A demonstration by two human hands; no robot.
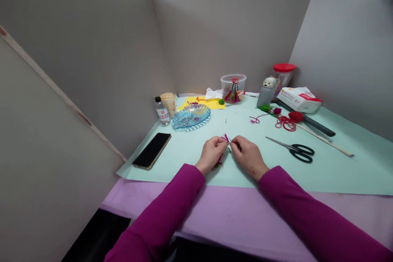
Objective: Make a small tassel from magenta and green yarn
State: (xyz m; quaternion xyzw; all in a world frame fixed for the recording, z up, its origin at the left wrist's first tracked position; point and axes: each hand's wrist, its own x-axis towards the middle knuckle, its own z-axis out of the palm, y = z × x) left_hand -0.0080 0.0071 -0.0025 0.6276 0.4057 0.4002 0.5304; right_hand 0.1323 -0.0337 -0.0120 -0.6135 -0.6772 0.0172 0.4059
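My left hand pinches a small piece of magenta yarn, its frayed tip rising above the fingertips. More magenta and green yarn hangs below that hand, partly hidden by it. Just to the right, my right hand has thumb and fingers closed close to the magenta yarn. Something thin and dark is in its pinch, too small to tell whether thread or needle. Black-handled scissors lie on the mat to the right of this hand.
A phone lies at left, with a blue shell-shaped dish, a small bottle and a cup behind it. Farther back are a clear tub, red yarn, a tissue pack and a wooden stick.
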